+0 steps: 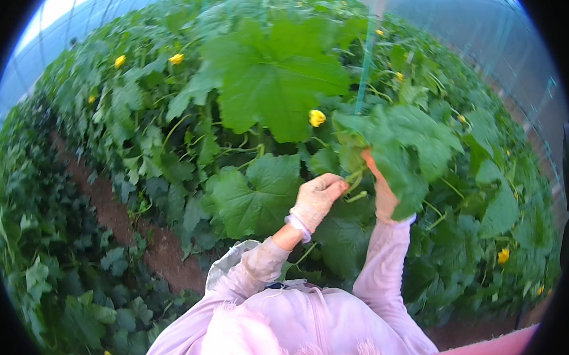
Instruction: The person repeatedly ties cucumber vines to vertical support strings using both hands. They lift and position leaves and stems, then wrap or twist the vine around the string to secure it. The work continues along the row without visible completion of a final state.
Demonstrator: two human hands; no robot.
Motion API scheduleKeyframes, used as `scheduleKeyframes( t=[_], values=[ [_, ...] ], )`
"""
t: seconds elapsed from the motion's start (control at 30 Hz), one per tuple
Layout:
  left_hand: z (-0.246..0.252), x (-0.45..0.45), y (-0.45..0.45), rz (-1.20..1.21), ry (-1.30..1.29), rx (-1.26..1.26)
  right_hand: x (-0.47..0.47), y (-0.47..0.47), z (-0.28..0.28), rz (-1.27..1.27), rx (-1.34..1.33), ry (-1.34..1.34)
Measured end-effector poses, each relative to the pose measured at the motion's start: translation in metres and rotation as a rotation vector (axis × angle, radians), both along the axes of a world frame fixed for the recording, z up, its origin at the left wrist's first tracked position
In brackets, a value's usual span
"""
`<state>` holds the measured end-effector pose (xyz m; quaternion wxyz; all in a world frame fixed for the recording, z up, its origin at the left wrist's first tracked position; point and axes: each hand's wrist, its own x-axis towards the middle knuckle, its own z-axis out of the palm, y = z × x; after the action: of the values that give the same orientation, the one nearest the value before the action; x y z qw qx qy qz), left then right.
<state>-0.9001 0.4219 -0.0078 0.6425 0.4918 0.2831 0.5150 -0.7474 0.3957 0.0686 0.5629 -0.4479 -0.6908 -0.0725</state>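
Note:
My left hand (316,195), in a soiled pale glove, pinches a green vine stem (356,176) between thumb and fingers. Short pale green stalks or tendrils stick out just below the pinch. Close by on the right, my right hand (384,192) reaches up beside the same stem. A big drooping leaf (406,139) covers most of its fingers, so their grip is hidden. Above the hands a yellow flower (317,118) shows against the foliage. Another broad lobed leaf (256,193) spreads to the left of my left hand.
Dense leafy vines surround me on all sides, with a large upright leaf (280,73) ahead. Green twine (366,69) hangs down to the plants near a pale post (379,2). At left, a bare soil path (169,256) runs between rows. Greenhouse sheeting (449,32) rises at right.

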Motion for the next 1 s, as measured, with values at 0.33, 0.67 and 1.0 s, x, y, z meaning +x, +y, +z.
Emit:
scheduleKeyframes(
  t=[0.33,0.67,1.0],
  values=[
    [-0.032,0.002,0.024,0.118,0.06,0.395,-0.051,-0.026,0.021,0.213,-0.064,-0.485],
    [-0.014,-0.102,0.031,1.085,0.58,0.562,-0.137,-0.021,0.006,0.388,0.02,-0.098],
    [-0.048,-0.111,0.006,-0.096,0.537,-0.01,-0.179,0.045,0.103,0.291,0.415,-0.408]
  ],
)
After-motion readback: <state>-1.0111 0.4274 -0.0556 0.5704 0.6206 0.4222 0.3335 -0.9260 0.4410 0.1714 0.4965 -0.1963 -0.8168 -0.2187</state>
